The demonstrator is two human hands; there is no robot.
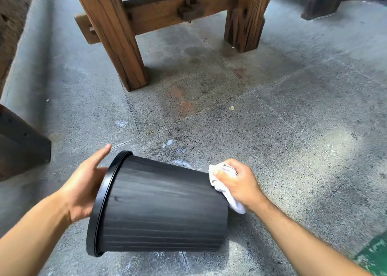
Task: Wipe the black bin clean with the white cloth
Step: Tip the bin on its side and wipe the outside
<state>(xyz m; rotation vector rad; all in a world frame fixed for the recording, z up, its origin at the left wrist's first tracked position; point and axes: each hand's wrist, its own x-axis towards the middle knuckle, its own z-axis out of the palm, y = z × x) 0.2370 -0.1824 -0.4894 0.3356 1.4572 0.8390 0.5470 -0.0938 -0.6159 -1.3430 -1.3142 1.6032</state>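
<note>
The black bin lies on its side above the concrete floor, rim to the left and base to the right. My left hand grips the rim, with fingers reaching into the hidden mouth and the index finger raised. At the bin's base my right hand is closed around the crumpled white cloth, which presses against the base's upper edge. Pale streaks show on the ribbed side wall.
A heavy wooden table frame stands ahead, with thick legs at centre left and at centre right. A dark wooden block sits to the left. White foam spots mark the floor beyond the bin.
</note>
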